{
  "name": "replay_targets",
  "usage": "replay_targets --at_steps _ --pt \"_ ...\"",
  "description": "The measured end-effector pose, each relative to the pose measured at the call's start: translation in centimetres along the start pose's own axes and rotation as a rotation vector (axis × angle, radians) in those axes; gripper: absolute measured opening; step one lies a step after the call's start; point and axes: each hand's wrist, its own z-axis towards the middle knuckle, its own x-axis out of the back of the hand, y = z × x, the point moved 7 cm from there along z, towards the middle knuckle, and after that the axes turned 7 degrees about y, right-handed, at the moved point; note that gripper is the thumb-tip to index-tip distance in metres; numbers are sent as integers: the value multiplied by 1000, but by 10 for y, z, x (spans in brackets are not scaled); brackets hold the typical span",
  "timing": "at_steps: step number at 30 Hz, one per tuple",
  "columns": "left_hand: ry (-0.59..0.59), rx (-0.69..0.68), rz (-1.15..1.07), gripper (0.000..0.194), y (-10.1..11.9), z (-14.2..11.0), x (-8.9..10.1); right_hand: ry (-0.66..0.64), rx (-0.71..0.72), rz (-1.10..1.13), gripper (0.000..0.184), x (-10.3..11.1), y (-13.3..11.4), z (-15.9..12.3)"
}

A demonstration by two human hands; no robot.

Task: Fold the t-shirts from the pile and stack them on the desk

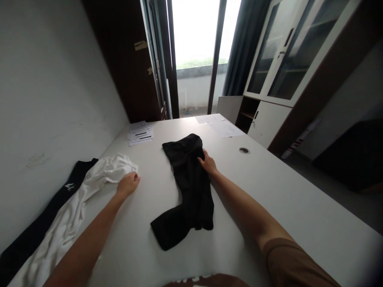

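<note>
A black garment (pixel 191 187) lies stretched out on the white table (pixel 269 191), folded lengthwise. My right hand (pixel 207 162) rests on its right edge near the far end, fingers pinching the fabric. My left hand (pixel 128 183) is closed on the edge of a crumpled white garment (pixel 86 191) at the left. Under the white garment lies another black garment with white print (pixel 44 217) along the wall.
Printed papers (pixel 140 133) lie at the far left of the table, more sheets (pixel 221 125) at the far right. A round cable hole (pixel 244 150) sits in the tabletop. A wall runs along the left; a glass-door cabinet (pixel 281 59) stands right.
</note>
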Motion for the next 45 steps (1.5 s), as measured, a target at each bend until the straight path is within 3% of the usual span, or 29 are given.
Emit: replay_targets --at_steps 3,6,10,15,18,22,24,26,28,31,34,36,38,41,45 --pt "54 144 57 38 -73 25 11 -24 18 -8 79 -1 -8 -2" --pt "62 217 33 52 -107 44 17 -62 53 5 78 -1 -10 -2" --pt "74 168 -34 45 -89 61 7 -117 118 36 65 -5 -10 -1" --pt "91 132 -86 31 -56 65 -14 -107 54 90 52 -6 3 5" --pt "114 230 -77 30 -67 64 -7 13 -50 240 51 7 17 14" --pt "147 419 -75 37 -101 59 23 158 -282 508 54 25 46 25" --pt "153 442 -99 38 -108 55 33 168 -405 622 56 30 62 30" --pt "141 399 -144 37 -99 51 32 178 -468 712 55 37 74 36" --pt "110 321 -203 36 -75 42 22 199 -473 791 50 46 84 42" --pt "38 140 -339 33 -6 13 4 214 -434 827 46 57 93 49" --pt "-81 -320 -560 30 106 -42 4 229 -401 785 45 62 95 47" --pt "-134 -631 -572 27 179 -88 13 241 -390 743 44 61 94 42" --pt "-124 -833 -502 34 234 -127 21 256 -376 682 43 58 92 38" --pt "-96 -941 -368 56 285 -157 18 252 -338 601 43 53 88 36" --pt "-53 -883 -344 80 314 -163 12 209 -281 529 44 48 86 38"
